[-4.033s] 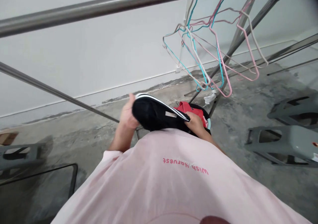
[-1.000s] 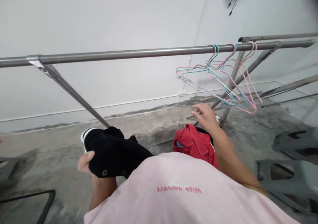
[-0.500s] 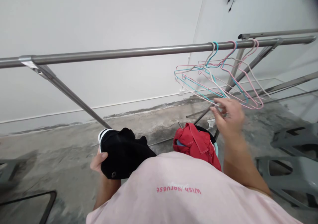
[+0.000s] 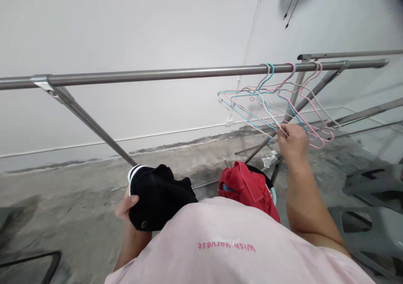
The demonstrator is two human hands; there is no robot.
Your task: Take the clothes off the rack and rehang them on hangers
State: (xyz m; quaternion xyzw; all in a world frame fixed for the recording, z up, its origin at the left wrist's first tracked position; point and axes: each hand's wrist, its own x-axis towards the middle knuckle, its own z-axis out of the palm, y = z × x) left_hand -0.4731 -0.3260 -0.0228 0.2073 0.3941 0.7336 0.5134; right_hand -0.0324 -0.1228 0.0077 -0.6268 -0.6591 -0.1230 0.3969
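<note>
the right hand (image 4: pixel 292 143) is up at a bunch of wire hangers, and its fingers (image 4: pixel 282 132) look pinched shut on the low end of a white wire hanger (image 4: pixel 273 115). the left hand (image 4: pixel 127 206) is curled under a black cloth (image 4: pixel 159 198) with white stripes on its edge, so the cloth is held up off the concrete floor (image 4: pixel 78 200).

the other hangers (image 4: pixel 247 115), pink and blue ones, hang by their hooks from a steel rail (image 4: pixel 157 71), and the hooks keep them up. below them, a red cloth (image 4: pixel 245 189) sits in a heap on a round thing with a blue rim (image 4: pixel 274 197), just in front of the person's pink shirt (image 4: pixel 226 246). gray stools (image 4: pixel 374 229) stand on the floor to the right.

a moment ago, the right hand was lower and its fingers were spread in the air. now it has come up to the hangers and has hold of one. the left hand and the black cloth are about where they were.
</note>
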